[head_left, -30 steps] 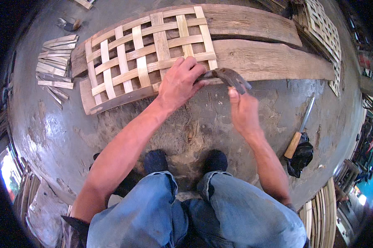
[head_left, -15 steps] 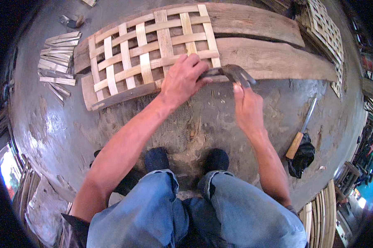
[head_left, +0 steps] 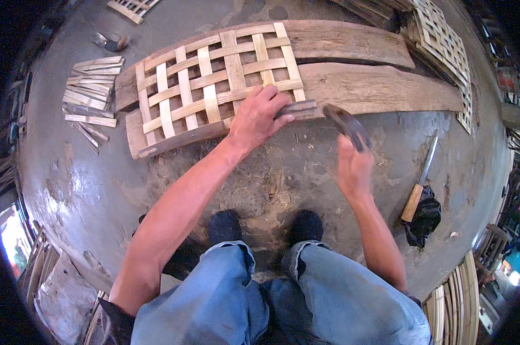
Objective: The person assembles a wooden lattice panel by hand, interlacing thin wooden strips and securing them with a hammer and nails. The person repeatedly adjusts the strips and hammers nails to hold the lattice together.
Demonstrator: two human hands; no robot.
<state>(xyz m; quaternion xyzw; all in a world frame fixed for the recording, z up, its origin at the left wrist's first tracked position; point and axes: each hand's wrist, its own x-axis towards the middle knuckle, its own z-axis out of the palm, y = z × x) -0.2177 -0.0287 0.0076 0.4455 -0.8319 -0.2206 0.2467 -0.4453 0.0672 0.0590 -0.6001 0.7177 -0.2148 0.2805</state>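
Observation:
A woven lattice of pale flat bamboo-like strips [head_left: 235, 68] lies on the left part of two thick wooden planks [head_left: 381, 86]. At the lattice's near right corner, my left hand [head_left: 254, 119] is closed around a flat dark metal bar [head_left: 303, 107] that points right, along the near plank's edge. My fingers hide the bar's left end and where it meets the strips. My right hand [head_left: 355, 167] grips a claw hammer [head_left: 352, 127]; its head is a short gap to the right of the bar's end. The hammer and right hand are slightly blurred.
Loose short strips [head_left: 92, 95] lie on the floor at left, near a small tool [head_left: 110, 42]. A wooden-handled knife [head_left: 421, 181] rests against a black bag-like bundle [head_left: 425, 218] at right. Finished lattices [head_left: 441, 43] are stacked at far right. Long strips [head_left: 458, 302] stand at lower right.
The hammer head was at the bar's end and has swung away to the right and toward me. My left hand keeps its hold on the bar. The whole view has shifted slightly.

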